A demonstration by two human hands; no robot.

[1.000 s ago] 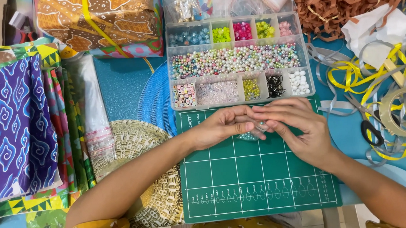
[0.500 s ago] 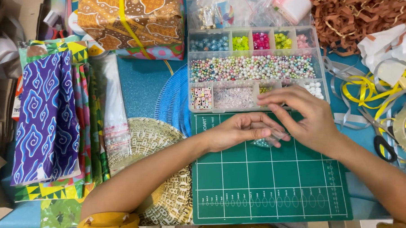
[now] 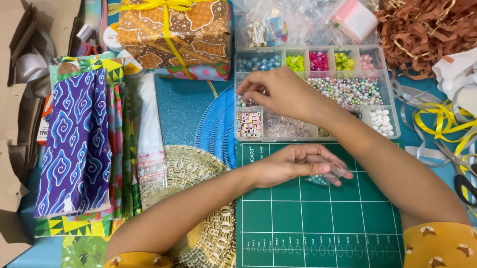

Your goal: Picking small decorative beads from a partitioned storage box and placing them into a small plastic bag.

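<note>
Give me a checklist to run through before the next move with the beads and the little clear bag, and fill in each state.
1. Right hand over the clear plastic compartmented bead box, fingertips at its left end: ok.
2. A bead actually pinched in the right fingertips: cannot tell, the hand hides them.
3. Left hand holds the small clear plastic bag over the green gridded cutting mat: ok.
4. Bag mouth open to take a bead: cannot tell, too small and see-through.
5. Bead box lies flat, lid open, beads sorted in compartments: ok.
6. No beads spilled on the mat: ok, apart from the few that seem to be inside the bag.
</note>
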